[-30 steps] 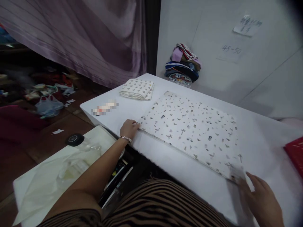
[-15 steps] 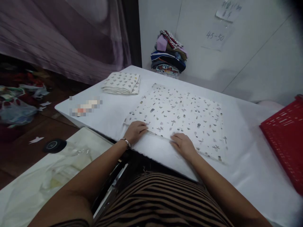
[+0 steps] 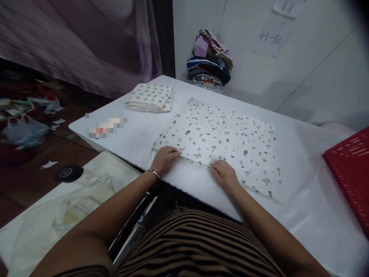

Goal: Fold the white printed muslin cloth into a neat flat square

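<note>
A white cloth with small dark prints (image 3: 225,138) lies spread flat on the white table (image 3: 302,200). My left hand (image 3: 165,158), a bracelet at its wrist, pinches the cloth's near edge toward its left corner. My right hand (image 3: 224,174) grips the same near edge around its middle, fingers curled onto the hem. Both hands sit close to the table's front edge.
A folded printed cloth (image 3: 150,97) lies at the table's far left. A stack of folded coloured fabrics (image 3: 210,59) stands against the wall. A red plastic basket (image 3: 350,169) sits at the right. A lower side table with clear plastic bags (image 3: 66,207) is to my left.
My right hand left the cloth's right corner and came in to the middle of the near edge. The left hand stayed at its corner. The view swung right.
</note>
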Available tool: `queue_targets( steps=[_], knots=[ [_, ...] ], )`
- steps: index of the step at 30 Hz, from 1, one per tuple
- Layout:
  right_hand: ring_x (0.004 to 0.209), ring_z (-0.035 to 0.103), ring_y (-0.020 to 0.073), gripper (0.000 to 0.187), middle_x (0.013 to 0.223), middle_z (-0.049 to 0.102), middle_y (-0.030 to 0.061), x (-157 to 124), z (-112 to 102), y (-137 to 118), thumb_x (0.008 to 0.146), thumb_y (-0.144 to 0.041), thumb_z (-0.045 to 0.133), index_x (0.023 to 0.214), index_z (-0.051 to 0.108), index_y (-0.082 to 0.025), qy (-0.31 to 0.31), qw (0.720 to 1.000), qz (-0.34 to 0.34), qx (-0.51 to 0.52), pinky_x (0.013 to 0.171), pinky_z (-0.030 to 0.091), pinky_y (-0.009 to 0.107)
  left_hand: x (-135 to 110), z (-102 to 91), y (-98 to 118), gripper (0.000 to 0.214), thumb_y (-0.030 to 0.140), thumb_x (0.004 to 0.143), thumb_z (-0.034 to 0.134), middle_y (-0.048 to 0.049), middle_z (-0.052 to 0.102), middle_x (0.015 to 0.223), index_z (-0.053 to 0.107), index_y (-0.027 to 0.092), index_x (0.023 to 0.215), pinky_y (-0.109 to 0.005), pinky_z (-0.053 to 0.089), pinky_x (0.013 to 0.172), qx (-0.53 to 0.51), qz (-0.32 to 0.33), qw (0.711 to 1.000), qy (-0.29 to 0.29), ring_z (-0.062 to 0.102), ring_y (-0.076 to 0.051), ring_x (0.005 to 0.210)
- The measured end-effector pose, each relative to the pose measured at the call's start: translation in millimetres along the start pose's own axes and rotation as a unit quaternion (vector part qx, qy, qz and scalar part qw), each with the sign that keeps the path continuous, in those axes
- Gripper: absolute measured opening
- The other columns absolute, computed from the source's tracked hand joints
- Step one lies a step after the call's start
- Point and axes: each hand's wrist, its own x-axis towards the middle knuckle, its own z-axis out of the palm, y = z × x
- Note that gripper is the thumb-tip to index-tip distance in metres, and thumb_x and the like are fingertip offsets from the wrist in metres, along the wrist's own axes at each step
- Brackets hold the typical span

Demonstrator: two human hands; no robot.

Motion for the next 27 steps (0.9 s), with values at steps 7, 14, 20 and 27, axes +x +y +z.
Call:
queue_targets(
  steps=[7, 14, 20, 27],
  knots=[
    [0.089, 0.055, 0.0187, 0.026, 0.094, 0.063, 0.0066, 3, 2, 2, 0.092, -0.025, 0.040, 0.101, 0.064, -0.021, 0.006, 0.999, -0.015, -0.034, 0.075, 0.046, 0.029, 6, 3.3, 3, 0.026, 0.030, 0.090, 0.044, -0.0040, 0.067, 0.090, 0.070, 0.023, 0.091, -0.034, 0.042, 0.079, 0.026, -0.006, 1.000, -0.004, 0.056, -0.017, 0.087],
    [0.087, 0.053, 0.0189, 0.025, 0.089, 0.063, 0.0075, 0, 5, 4, 0.090, -0.016, 0.038, 0.090, 0.063, -0.017, 0.009, 0.995, -0.067, -0.068, 0.076, 0.044, 0.029, 3, 4.9, 1, 0.024, 0.028, 0.089, 0.046, -0.0041, 0.067, 0.086, 0.069, 0.021, 0.086, -0.033, 0.042, 0.074, 0.058, 0.039, 0.997, 0.021, 0.055, -0.017, 0.083],
    [0.085, 0.053, 0.0191, 0.025, 0.093, 0.064, 0.0067, 3, 6, 6, 0.085, -0.010, 0.042, 0.086, 0.065, -0.019, 0.013, 0.990, -0.080, -0.112, 0.072, 0.042, 0.029, 8, 1.4, 5, 0.020, 0.024, 0.088, 0.049, -0.0031, 0.066, 0.086, 0.069, 0.023, 0.086, -0.032, 0.040, 0.071, 0.080, 0.049, 0.995, 0.022, 0.053, -0.016, 0.080],
    [0.091, 0.053, 0.0212, 0.023, 0.100, 0.063, 0.0094, -2, 8, 9, 0.084, -0.014, 0.045, 0.093, 0.066, -0.018, -0.034, 0.991, -0.101, -0.083, 0.078, 0.044, 0.034, 5, -0.2, 4, 0.020, 0.021, 0.088, 0.046, -0.0037, 0.064, 0.088, 0.066, 0.022, 0.092, -0.032, 0.040, 0.072, 0.093, 0.077, 0.992, -0.035, 0.051, -0.017, 0.084]
  ],
)
